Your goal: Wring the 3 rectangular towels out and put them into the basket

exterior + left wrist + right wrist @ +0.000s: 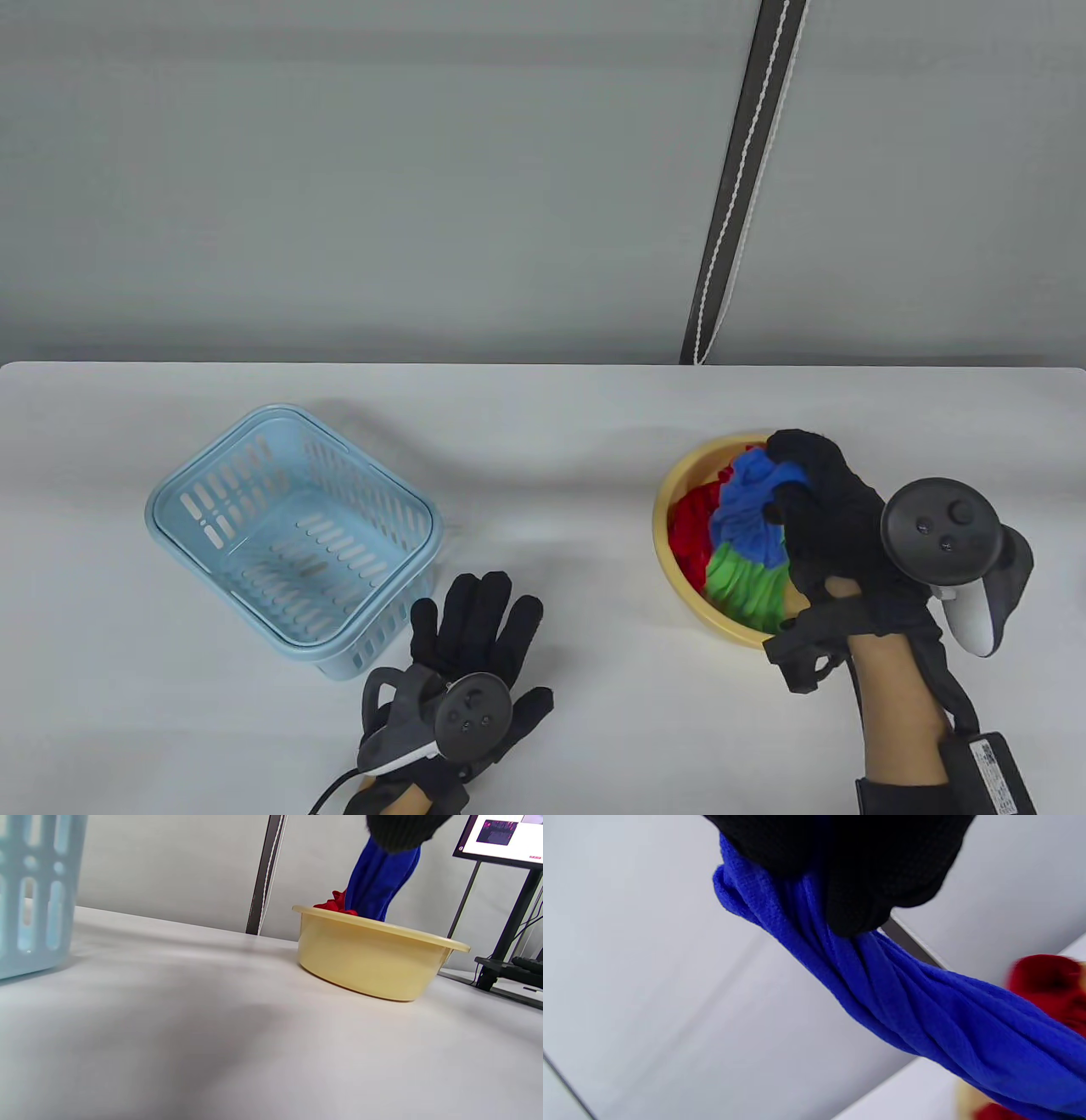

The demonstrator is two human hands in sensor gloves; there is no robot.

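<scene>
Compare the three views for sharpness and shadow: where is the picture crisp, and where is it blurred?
Table view: even light, sharp throughout, soft shadows beside the basket. Left wrist view: basin crisp, basket edge soft, a broad dim shadow across the near table. Right wrist view: blue towel weave sharp, red towel blurred.

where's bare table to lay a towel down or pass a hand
Bare table lies between the basket and the bowl, and behind both. Crowded: the bowl, with the right hand gripping the blue towel, and the front by the left hand.
</scene>
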